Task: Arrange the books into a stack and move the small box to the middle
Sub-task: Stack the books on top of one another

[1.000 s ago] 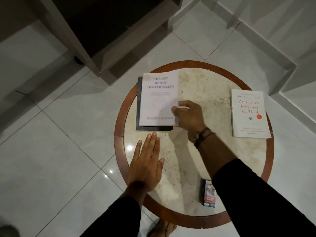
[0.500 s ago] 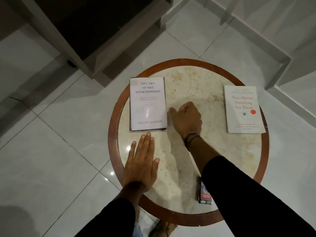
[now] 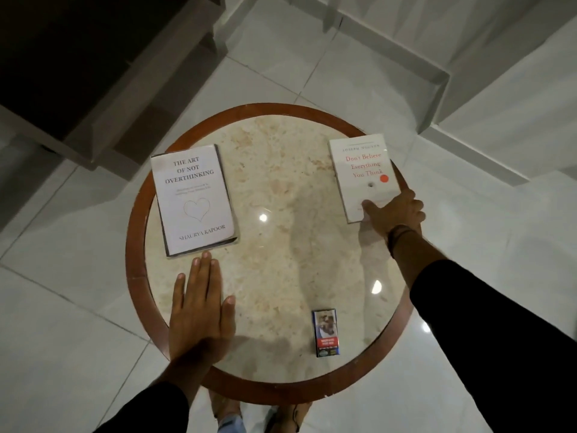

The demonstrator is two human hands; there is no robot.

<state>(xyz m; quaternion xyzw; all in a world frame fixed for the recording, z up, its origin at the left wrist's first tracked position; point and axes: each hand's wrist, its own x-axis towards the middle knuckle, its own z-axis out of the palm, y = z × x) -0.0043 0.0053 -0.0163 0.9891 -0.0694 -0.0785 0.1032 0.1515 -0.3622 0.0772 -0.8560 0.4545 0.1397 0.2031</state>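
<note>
On the left of the round marble table (image 3: pixel 135 245) lies a white book, "The Art of Not Overthinking" (image 3: pixel 193 198), on top of a dark book whose edge shows along its right and bottom sides. My left hand (image 3: pixel 201 307) rests flat on the tabletop just below this stack, fingertips almost touching it. A second white book, "Don't Believe Everything You Think" (image 3: pixel 362 170), lies at the table's right rim. My right hand (image 3: pixel 395 210) grips its near right corner, thumb on the cover. The small box (image 3: pixel 326 332) lies flat near the front edge.
A dark wooden piece of furniture (image 3: pixel 93 73) stands at the upper left on the glossy white tiled floor. A white ledge (image 3: pixel 468 98) runs along the upper right. My feet (image 3: pixel 259 417) show under the table's near rim.
My right hand has left the stack on the left and crossed to the right-hand book, taking hold of its corner. The left hand has stayed flat on the table.
</note>
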